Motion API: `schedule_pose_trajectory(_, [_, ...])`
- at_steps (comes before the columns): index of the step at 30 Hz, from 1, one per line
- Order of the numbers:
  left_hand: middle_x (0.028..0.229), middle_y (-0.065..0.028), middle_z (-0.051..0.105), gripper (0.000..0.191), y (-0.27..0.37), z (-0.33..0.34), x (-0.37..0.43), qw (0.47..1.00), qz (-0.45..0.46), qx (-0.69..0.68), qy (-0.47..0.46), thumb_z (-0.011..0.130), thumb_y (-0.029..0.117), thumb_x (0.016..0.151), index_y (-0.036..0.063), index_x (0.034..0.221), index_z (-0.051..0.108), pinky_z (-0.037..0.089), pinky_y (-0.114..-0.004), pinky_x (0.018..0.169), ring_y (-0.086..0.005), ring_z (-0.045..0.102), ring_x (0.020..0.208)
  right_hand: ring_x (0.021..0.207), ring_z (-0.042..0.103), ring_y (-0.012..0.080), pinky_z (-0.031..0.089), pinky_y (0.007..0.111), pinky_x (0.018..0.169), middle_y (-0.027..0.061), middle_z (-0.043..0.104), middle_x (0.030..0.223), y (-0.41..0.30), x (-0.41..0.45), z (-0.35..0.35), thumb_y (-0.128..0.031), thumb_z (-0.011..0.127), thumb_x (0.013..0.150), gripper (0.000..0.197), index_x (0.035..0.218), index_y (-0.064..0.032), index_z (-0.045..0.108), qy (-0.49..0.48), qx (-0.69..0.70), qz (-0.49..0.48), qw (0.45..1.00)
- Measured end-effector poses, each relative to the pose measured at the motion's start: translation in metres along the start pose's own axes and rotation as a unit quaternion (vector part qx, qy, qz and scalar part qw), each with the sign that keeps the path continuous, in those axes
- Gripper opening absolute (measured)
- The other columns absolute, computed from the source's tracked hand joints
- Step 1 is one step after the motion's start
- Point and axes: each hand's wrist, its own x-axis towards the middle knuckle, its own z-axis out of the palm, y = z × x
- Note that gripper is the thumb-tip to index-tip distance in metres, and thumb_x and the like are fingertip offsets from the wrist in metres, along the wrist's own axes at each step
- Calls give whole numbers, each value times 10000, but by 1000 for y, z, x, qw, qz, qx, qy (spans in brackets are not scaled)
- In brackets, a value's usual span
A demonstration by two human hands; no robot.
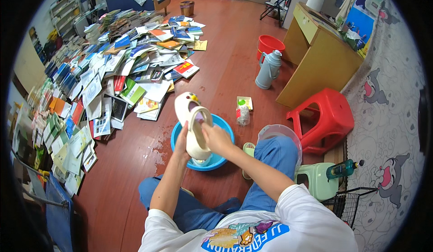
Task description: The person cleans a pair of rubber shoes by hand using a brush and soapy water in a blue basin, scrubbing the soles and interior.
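Observation:
A white foam clog (195, 130) with a heel strap and small yellow and dark ornaments on its toe is held up over a blue plastic basin (228, 125) on the floor. My left hand (183, 143) grips the clog along its left side near the heel. My right hand (214, 137) reaches to the clog's opening, its fingers partly hidden inside; whether they hold anything cannot be seen. Beneath the clog, something pale lies in the basin, mostly covered. Beyond the basin are a clear plastic bottle (243, 116) and a small pale tray (248, 99) with a green item.
Books and papers (145, 62) spread over the floor at left. At right stand a thermos flask (269, 70), a red bucket (270, 42), a wooden desk (318, 59), a red stool (329, 116) and a green stool (319, 181) bearing a green bottle (341, 169). Wet patches mark the floor beside the basin.

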Motion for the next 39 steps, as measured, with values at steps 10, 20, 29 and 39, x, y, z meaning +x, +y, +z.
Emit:
schedule_pose_trajectory(10, [1194,-144,668,514,16,-8,0,998,44,-29,-19,493,452,1027,46,1339,541,588,-418,892,-269,687,1033,707,632,450,470,555,610,262,630,782,-22,3,-4,-212,507,994,445,1434,-150,499,-35,3,-66,997])
schedule_pose_trajectory(20, [1233,-144,652,523,11,-11,8,1000,16,-21,-17,472,461,1030,62,1364,524,570,-434,923,-270,667,1081,712,659,443,498,581,641,247,657,762,-11,-6,0,-241,483,997,360,1328,-114,547,-59,-33,-31,997])
schedule_pose_trajectory(29, [1245,-131,661,494,3,-4,-12,999,2,-38,-24,442,427,1048,59,1364,535,570,-427,925,-259,675,1082,762,665,467,507,575,671,260,655,796,-21,-17,-13,-241,498,993,453,1439,-160,494,-46,-43,-5,998])
schedule_pose_trajectory(39, [1300,-161,630,531,-7,-6,-17,999,-7,-29,-28,407,451,1050,62,1395,517,549,-441,983,-287,659,1125,655,669,400,519,523,589,228,650,819,-24,-13,-9,-253,498,1002,440,1424,-130,508,-7,-151,-17,988])
